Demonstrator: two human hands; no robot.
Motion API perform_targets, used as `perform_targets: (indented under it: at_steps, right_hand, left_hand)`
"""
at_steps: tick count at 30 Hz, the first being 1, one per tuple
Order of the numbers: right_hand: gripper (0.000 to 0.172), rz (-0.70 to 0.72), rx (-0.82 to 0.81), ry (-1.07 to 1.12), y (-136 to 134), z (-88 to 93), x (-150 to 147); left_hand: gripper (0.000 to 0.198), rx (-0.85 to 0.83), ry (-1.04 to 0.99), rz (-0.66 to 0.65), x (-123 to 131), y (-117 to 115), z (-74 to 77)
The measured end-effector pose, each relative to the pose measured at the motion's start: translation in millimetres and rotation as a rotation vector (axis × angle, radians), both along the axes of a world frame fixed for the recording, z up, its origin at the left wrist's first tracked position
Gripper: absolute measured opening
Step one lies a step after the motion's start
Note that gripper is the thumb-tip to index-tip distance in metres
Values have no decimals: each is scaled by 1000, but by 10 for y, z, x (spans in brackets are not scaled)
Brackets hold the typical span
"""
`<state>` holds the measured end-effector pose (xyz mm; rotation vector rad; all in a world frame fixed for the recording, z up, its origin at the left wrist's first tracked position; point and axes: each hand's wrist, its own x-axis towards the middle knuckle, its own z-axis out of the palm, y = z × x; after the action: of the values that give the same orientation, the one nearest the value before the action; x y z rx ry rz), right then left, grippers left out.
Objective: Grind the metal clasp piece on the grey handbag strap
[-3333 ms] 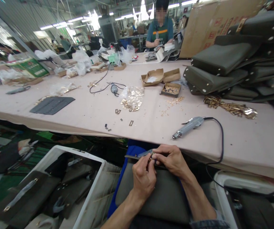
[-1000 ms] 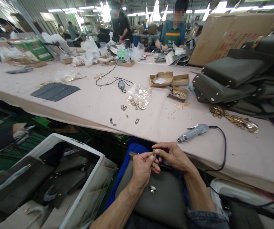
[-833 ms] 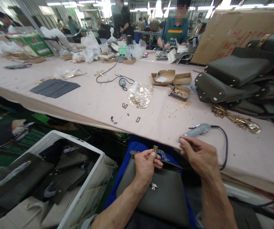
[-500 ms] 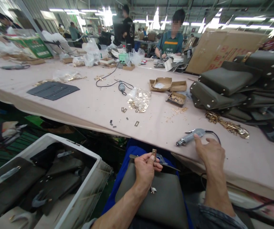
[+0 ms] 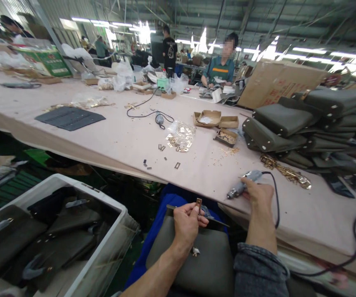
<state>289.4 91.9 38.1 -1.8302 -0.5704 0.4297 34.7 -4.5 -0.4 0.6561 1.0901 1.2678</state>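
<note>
My left hand pinches a small gold-coloured metal plate upright between thumb and fingers. Below that hand a dark olive bag lies on my lap over blue cloth. A small metal fitting with a whitish scrap shows on the bag. At the table's front edge, my right hand has its fingers around a grey electric screwdriver, whose tip points left. The palm hides part of the tool's body. A black cable runs from its rear end.
Olive bags are piled on the table's right, beside gold chain-like hardware. A bag of metal plates and small cardboard boxes stand mid-table. At lower left is a white crate holding bags. A co-worker stands across the table.
My right hand has closed around the electric screwdriver, which it was only touching with its fingertips before. My left hand still pinches the metal plate. The view has shifted slightly.
</note>
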Motion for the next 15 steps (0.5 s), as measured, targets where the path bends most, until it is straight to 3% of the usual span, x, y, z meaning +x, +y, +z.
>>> perform_targets:
  at_steps: [4,7,9,11,15]
  right_hand:
    - [34,55,305,297,-143,61,38]
    - [29,209,615,729,-173,131,49]
    - [28,275,692,974,-118,204,52]
    - [21,255,692,1012,1,291,67]
    - [11,133,791,872,337,395,167]
  left_hand:
    - [54,-9,-33,5,-31,24,16]
    - [54,-7,-33,-11,-50,46,1]
    - [53,-8,-33,-24,-57,50,-19]
    - [54,-9,-23,-27,-57,47,-50]
    - [59,-7,4,-19,-44,50,-96]
